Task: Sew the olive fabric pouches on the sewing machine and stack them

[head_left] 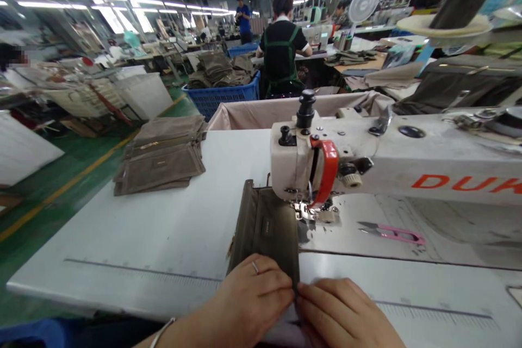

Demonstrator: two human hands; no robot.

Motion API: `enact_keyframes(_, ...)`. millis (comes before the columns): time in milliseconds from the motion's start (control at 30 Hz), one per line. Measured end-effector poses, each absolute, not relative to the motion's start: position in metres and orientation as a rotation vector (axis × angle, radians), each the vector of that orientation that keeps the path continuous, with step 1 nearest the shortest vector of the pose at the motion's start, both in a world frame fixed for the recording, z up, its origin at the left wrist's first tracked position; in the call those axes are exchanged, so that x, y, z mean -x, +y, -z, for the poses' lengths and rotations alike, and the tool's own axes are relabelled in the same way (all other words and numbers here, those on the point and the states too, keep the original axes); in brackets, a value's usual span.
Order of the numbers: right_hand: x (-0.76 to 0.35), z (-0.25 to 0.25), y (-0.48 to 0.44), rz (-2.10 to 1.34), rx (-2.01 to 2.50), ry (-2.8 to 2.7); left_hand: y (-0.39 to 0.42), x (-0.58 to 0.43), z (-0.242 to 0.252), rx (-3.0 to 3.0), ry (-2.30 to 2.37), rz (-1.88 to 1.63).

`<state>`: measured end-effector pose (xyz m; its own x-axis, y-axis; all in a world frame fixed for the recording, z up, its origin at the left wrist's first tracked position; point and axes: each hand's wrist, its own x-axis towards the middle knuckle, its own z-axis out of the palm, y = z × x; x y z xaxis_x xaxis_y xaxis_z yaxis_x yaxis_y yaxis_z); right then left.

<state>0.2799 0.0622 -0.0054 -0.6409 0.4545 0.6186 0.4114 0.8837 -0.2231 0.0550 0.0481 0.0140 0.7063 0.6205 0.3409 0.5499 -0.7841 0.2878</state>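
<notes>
Head view, lower centre: the left hand (248,304) lies flat, fingers stretched over the olive fabric piece (265,228) on the bench (142,244). The piece's far end lies beside the sewing machine (367,163). The right hand (342,315) touches its edge, fingers bent, grip unclear.

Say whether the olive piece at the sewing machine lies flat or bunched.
Flat: the olive piece lies smooth on the table, left hand and right hand pressing its near edge.

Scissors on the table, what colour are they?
The scissors have pink handles; head view shows them.
</notes>
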Motion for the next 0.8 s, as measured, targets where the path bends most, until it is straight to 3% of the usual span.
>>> enact_keyframes(567,-0.27,-0.013,0.106,-0.366,0.742,-2.435,0.103,-0.042,-0.007,-2.822,0.949,-0.66)
enact_keyframes(800,-0.269,-0.01,0.126,-0.275,0.774,-2.472,0.126,-0.039,0.002,-2.887,1.005,-0.643)
